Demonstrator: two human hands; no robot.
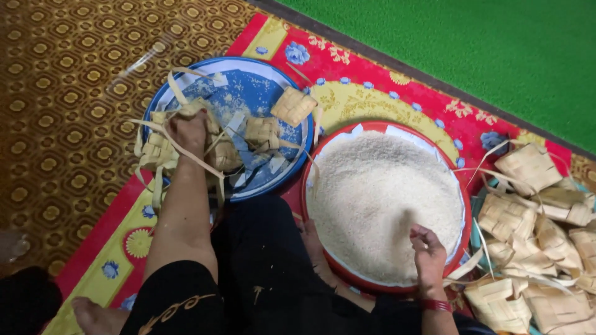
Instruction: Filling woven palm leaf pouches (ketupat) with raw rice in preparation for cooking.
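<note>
My left hand [188, 128] reaches into the blue tray [256, 79] and closes on a woven palm-leaf pouch [197, 110] with long loose strips. Several more woven pouches lie in that tray, among them one [293, 105] near its right rim. My right hand [427, 250] hangs over the near edge of the red basin [382, 126], fingers pinched together in the heap of white rice [382, 198]. I cannot tell how much rice the fingers hold.
A pile of empty woven pouches [534, 217] lies at the right beside the basin. Everything sits on a red and yellow flowered mat [366, 93]. A brown patterned carpet [62, 93] spreads left, a green carpet [496, 49] at the far right. My black-clad legs [261, 267] lie between the containers.
</note>
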